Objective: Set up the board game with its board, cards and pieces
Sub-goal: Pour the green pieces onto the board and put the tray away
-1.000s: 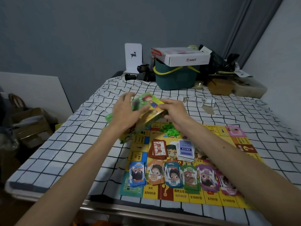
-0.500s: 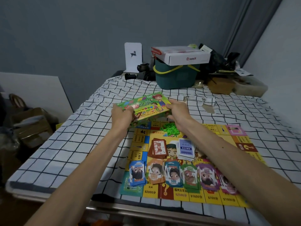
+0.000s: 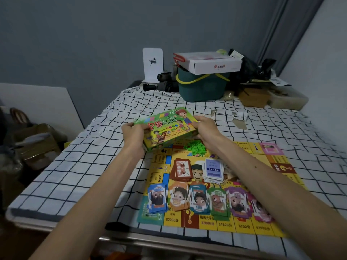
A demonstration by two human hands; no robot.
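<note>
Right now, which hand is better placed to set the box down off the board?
Left, probably. The left hand grips the game box over checked cloth beside the board; the right hand grips its other end near the green pieces.

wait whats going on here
A person is setting up a board game. The left hand and right hand grip the green game box by its ends at the far left corner of the board. On it lie a red card deck, a blue card deck, a row of money stacks and a pile of green pieces.
</note>
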